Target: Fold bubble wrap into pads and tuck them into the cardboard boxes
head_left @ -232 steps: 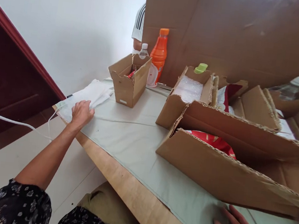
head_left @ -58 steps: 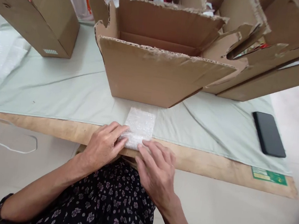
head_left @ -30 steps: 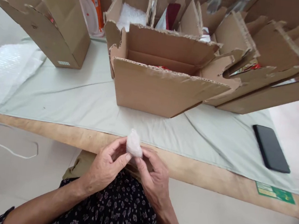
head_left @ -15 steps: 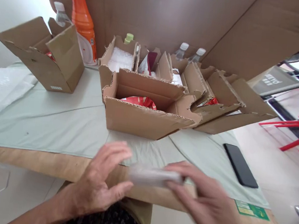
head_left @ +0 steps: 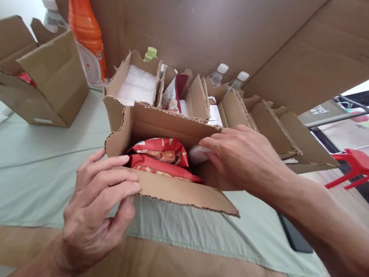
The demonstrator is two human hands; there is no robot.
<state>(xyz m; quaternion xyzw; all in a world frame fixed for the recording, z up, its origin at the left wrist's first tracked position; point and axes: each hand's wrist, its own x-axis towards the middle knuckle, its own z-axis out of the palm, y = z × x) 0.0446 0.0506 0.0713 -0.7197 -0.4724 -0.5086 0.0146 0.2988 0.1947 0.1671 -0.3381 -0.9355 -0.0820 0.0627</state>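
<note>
bubble-wrapped bundle [head_left: 197, 155]: off table [head_left: 164, 260] front edge, now inside cardboard box [head_left: 178, 192], right of red packets [head_left: 164, 154]; wrapping looks done, boxing under way | right hand [head_left: 240, 156]: fingers closed on it, tips part-hidden | left hand [head_left: 95, 208]: fingers pinch box's front wall

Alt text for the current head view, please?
A person's right-hand grip holds a pale translucent bundle inside an open brown cardboard box, right of two shiny red packets. The left-hand grip touches the box's front wall.
</note>
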